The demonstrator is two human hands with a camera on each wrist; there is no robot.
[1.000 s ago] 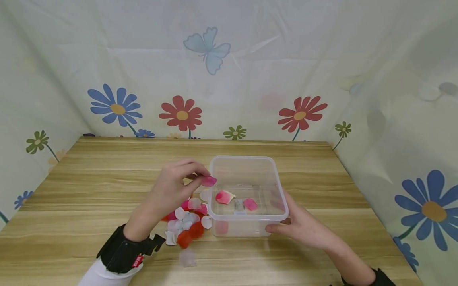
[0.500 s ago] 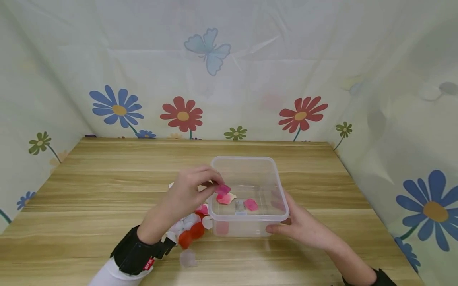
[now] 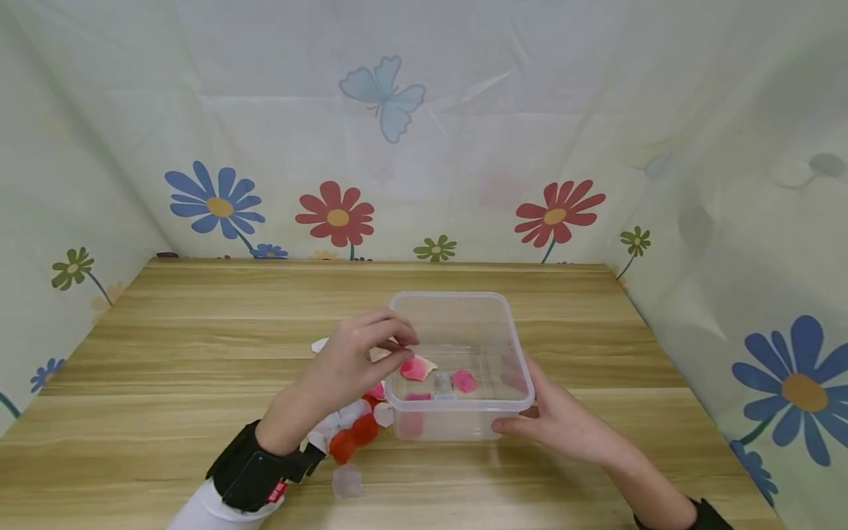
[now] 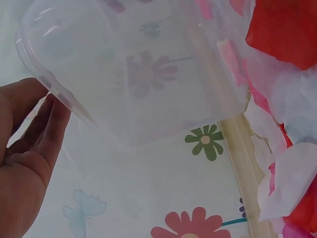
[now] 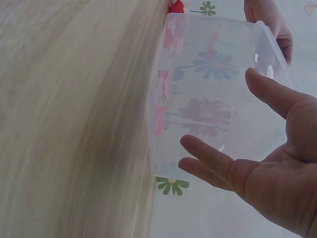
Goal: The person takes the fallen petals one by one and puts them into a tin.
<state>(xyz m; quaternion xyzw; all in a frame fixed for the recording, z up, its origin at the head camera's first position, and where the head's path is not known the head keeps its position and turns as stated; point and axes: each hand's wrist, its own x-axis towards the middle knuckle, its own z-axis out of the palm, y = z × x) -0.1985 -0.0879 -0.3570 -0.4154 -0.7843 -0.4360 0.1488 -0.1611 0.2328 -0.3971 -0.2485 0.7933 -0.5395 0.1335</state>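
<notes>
A clear plastic box (image 3: 457,404) without a lid stands on the table. Inside lie several pink petals (image 3: 464,380), one of them pink and cream (image 3: 417,368). My left hand (image 3: 361,350) is at the box's left rim, thumb and fingers loosely bent, and no petal shows between them. My right hand (image 3: 563,419) rests against the box's right side; in the right wrist view its fingers (image 5: 213,161) lie fairly straight along the wall. Left of the box is a loose pile of red, pink and white petals (image 3: 364,430), partly hidden by my left forearm.
A single pale petal (image 3: 347,481) lies on the wooden table (image 3: 530,486) in front of the pile. White cloth printed with flowers and a butterfly (image 3: 384,96) hangs behind the table and along both sides.
My left hand has moved right to the box's rim and let go of a pink petal, which now appears lower inside the box. My right hand has stayed at the box's side.
</notes>
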